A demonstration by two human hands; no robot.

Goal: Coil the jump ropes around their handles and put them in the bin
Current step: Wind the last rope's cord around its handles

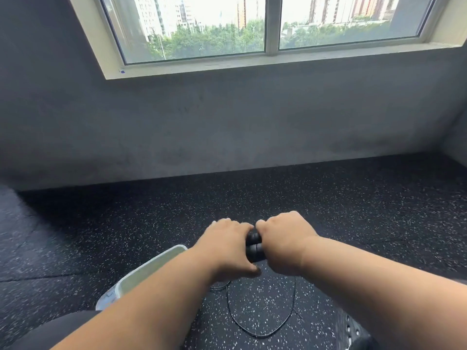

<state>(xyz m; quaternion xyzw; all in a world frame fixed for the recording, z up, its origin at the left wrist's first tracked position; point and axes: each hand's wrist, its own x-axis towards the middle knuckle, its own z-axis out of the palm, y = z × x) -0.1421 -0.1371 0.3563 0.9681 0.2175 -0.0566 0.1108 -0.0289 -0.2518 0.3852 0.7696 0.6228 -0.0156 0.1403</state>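
Presently, handles: two black grips side by side, bunched for winding.
Left hand: curled round their left ends.
Right hand: wrapped round the right ends.
Rope: slack loop on floor below, uncoiled.
Bin: beside left forearm, within easy reach.

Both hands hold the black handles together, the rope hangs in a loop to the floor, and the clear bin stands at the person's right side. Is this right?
Not quite. In the head view the clear bin stands at the person's left side, partly behind the left forearm. The rest holds: left hand and right hand hold the black handles, and the rope loops down.
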